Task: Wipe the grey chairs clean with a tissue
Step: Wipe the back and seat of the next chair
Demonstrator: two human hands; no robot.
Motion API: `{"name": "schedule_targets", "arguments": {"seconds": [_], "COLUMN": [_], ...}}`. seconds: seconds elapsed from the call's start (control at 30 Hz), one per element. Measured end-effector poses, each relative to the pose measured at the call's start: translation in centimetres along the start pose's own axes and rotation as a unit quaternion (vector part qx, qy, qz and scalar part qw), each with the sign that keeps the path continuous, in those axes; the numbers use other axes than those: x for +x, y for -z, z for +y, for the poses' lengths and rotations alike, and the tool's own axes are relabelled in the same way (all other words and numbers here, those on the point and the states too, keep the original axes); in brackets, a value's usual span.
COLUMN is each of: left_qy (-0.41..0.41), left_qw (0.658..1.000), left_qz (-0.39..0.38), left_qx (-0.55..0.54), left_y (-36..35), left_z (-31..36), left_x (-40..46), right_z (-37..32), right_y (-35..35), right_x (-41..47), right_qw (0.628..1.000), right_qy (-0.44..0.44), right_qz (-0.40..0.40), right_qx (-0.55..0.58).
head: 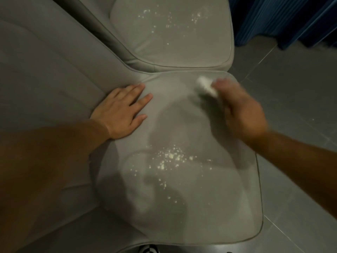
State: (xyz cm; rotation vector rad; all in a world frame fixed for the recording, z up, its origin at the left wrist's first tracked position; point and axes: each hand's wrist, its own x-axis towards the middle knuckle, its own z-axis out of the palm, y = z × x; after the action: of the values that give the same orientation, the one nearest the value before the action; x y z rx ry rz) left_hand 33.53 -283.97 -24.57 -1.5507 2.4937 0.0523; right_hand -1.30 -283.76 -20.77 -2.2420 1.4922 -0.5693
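Observation:
Two grey chairs stand side by side. The near grey seat cushion [200,207] carries a patch of white crumbs [169,157] at its middle. My right hand [240,110], blurred by motion, grips a wadded white tissue [207,85] that presses on the cushion's far right corner. Flat on the cushion's far left side rests my left hand [122,110], fingers spread and holding nothing. The far grey seat cushion [173,48] has white crumbs [160,19] scattered over it.
Grey backrests [45,73] run along the left. A grey tiled floor [295,84] lies to the right, with a dark blue curtain [284,17] at the top right. A striped shoe tip [149,250] shows at the bottom edge.

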Motion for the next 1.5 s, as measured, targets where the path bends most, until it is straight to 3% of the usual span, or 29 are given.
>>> {"name": "schedule_targets", "arguments": {"seconds": [0.1,0.23,0.33,0.43,0.57,0.63,0.73,0.87,0.97,1.1,1.23,1.3,1.4,1.5], "left_qy": [-0.009,-0.019,-0.037,-0.038,-0.042,-0.042,-0.042,-0.043,-0.043,-0.046,-0.041,-0.038,-0.037,-0.035], "left_qw": [1.000,0.998,0.997,0.997,0.997,0.996,0.996,0.995,0.995,0.994,0.994,0.994,0.994,0.993], "left_qz": [0.012,0.015,0.016,0.015,0.023,0.030,0.040,0.044,0.044,0.035,0.031,0.025,0.024,0.020], "left_qx": [-0.012,-0.050,-0.061,-0.065,-0.063,-0.067,-0.069,-0.074,-0.075,-0.088,-0.095,-0.104,-0.104,-0.115], "left_y": [-0.3,-1.1,-1.2,-1.1,-1.3,-1.4,-1.7,-2.1,-2.0,-1.8,-1.6,-1.5,-1.3,-1.2], "left_z": [0.1,-0.4,-0.4,-0.7,-0.8,-0.8,-0.9,-1.0,-1.0,-0.9,-0.9,-0.8,-0.8,-0.8], "left_x": [0.1,0.3,0.4,0.4,0.5,0.6,0.5,0.5,0.5,0.5,0.5,0.6,0.5,0.5], "right_z": [1.9,1.5,-1.4,-5.0,-7.4,-7.1,-5.6,-4.9,-7.1,-11.3,-12.9,-12.5,-11.0,-9.3], "right_y": [-1.1,-4.0,-5.3,-6.8,-6.8,-5.8,-4.5,-6.2,-8.7,-11.2,-10.7,-9.9,-8.7,-8.5], "right_x": [4.7,4.6,0.3,-4.4,-6.4,-5.3,-1.4,1.9,-1.0,-8.9,-11.8,-10.9,-7.4,-3.4], "right_qw": [0.994,0.993,0.997,0.981,0.956,0.967,0.996,0.996,0.995,0.972,0.946,0.954,0.991,0.999], "right_qy": [-0.083,-0.077,0.028,0.140,0.197,0.178,0.056,-0.044,0.026,0.170,0.240,0.221,0.104,0.009], "right_qz": [-0.014,-0.027,-0.048,-0.129,-0.216,-0.175,-0.054,-0.057,-0.082,-0.160,-0.203,-0.179,-0.070,-0.029], "right_qx": [-0.070,-0.082,-0.052,-0.025,0.023,0.058,0.042,-0.047,-0.055,0.003,0.082,0.094,0.054,-0.012]}}
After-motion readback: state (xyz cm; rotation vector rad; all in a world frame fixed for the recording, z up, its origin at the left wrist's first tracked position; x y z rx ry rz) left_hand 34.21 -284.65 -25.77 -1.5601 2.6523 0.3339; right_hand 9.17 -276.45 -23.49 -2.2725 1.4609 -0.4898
